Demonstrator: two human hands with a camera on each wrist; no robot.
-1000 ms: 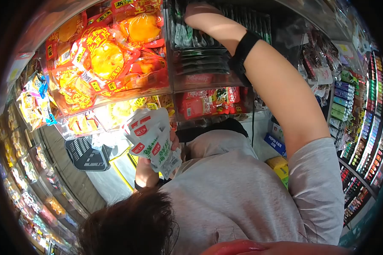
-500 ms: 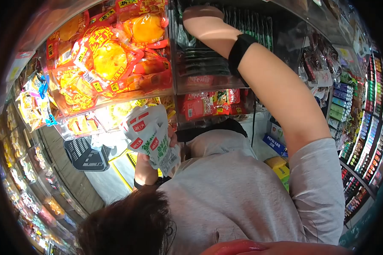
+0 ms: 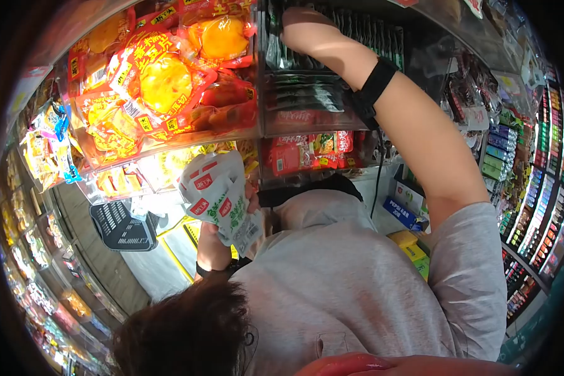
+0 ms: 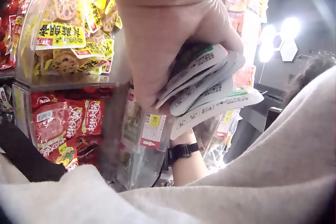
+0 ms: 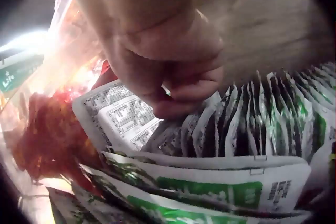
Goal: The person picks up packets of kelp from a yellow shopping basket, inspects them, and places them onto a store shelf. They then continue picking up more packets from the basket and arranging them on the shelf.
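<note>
My left hand (image 4: 163, 40) grips a small stack of white-and-green snack packets (image 3: 222, 200), fingers on one side and thumb on the other, in front of my body. In the left wrist view their edges fan out below the palm. My right hand (image 5: 168, 71) reaches into a clear shelf bin at the top of the head view. Its fingers are curled, and the fingertips pinch the top edge of a packet (image 5: 131, 119) at the left end of an upright row of similar packets (image 5: 262, 113). More packets (image 5: 210, 187) lie flat in front of that row.
Left of the bin, a compartment holds red-and-orange potato-slice bags (image 3: 163, 81). Red packets (image 3: 288, 153) sit on the tier below. A dark plastic basket (image 3: 124, 225) stands at lower left. Boxes (image 3: 404, 210) lie on the floor at right, and stocked shelves (image 3: 539, 188) line both sides.
The right hand has stayed in the bin over the upright packets, shifting slightly. The left hand keeps its hold on the stack, almost in place. The head view has shifted a little.
</note>
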